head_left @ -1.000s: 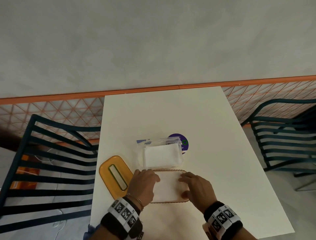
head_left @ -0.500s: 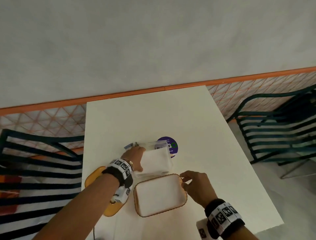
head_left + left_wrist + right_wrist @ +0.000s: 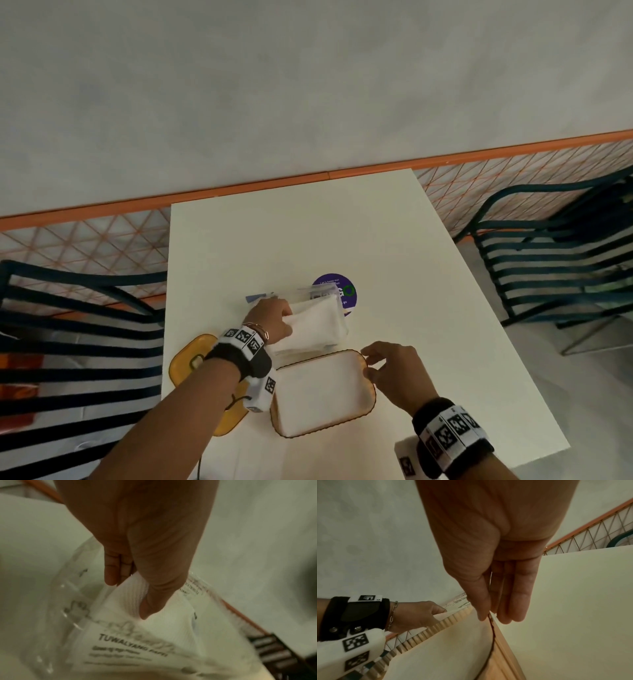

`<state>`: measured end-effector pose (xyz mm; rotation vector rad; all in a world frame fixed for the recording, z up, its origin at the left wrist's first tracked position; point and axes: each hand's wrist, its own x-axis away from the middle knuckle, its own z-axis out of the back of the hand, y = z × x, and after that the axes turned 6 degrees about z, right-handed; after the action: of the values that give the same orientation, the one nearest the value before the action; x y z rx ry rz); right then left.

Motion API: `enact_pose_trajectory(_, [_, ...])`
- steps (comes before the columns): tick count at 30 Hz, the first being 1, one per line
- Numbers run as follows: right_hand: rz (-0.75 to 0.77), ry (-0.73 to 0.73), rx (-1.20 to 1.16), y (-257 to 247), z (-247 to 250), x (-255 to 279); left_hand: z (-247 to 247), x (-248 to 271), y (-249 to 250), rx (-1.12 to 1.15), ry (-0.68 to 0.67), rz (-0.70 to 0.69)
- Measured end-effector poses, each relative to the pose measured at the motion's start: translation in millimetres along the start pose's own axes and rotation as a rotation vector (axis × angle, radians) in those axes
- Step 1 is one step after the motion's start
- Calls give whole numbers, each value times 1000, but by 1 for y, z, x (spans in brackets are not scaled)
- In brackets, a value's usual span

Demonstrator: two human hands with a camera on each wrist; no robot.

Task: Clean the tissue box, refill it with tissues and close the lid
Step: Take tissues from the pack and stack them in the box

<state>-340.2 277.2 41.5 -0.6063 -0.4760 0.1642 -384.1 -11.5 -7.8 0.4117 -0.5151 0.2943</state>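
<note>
An amber tissue box (image 3: 372,401) stands open near the table's front edge, with white tissues (image 3: 320,390) lying flat inside it. My right hand (image 3: 371,365) pinches the box's right rim; in the right wrist view the thumb is inside and the fingers (image 3: 513,601) outside the wall (image 3: 505,655). Just behind the box lies a clear plastic tissue pack (image 3: 325,298). My left hand (image 3: 274,317) reaches into it and grips a stack of white tissues (image 3: 171,622) between thumb and fingers. The yellow lid (image 3: 185,359) lies left of the box, partly under my left forearm.
A round purple sticker (image 3: 346,291) sits on the white table (image 3: 342,233) behind the pack. Dark slatted chairs stand to the left (image 3: 68,325) and right (image 3: 555,274). An orange-railed mesh fence (image 3: 85,246) and a grey wall close the far side.
My left hand left the box's contents, went forward to the plastic pack and took hold of a stack of tissues. My right hand stayed at the box's right rim.
</note>
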Motion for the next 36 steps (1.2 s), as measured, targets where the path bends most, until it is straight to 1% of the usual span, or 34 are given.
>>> enact_pose_trajectory(4, [10, 27, -25, -9, 8, -2, 8, 23, -6, 396, -3, 60])
enact_pose_trajectory(7, [75, 51, -120, -24, 13, -5, 19, 56, -10, 804, -29, 80])
enact_pose_trajectory(10, [123, 31, -297, -39, 15, -8, 34, 98, -11, 1085, -81, 41])
enact_pose_trajectory(12, [158, -24, -431, -48, 16, -9, 39, 125, -10, 1185, -86, -16])
enact_pose_trajectory(14, [213, -78, -504, -57, 17, -7, 37, 146, -8, 1206, -61, -81])
enact_pose_trajectory(17, [290, -127, -440, -61, 18, 2, 20, 165, -6, 1177, -44, -127])
enact_pose_trajectory(19, [290, -151, -404, -53, 15, 7, 4, 171, -5, 1153, -28, -86])
enact_pose_trajectory(22, [266, -172, -258, -33, 4, 14, -23, 178, -2, 1115, -10, 18])
enact_pose_trajectory(25, [234, -137, -179, -21, -4, 20, -41, 180, 3, 1033, 85, 99])
enact_pose_trajectory(28, [220, -98, -175, -16, -8, 19, -46, 181, 6, 1018, 169, 103])
enact_pose_trajectory(30, [166, -81, -216, -16, -7, 17, -45, 181, 4, 1018, 203, 112])
enact_pose_trajectory(34, [85, -75, -332, -19, 2, 17, -44, 181, 0, 1082, 196, 189])
enact_pose_trajectory(36, [48, -66, -333, -19, 3, 18, -45, 181, -1, 1082, 215, 221])
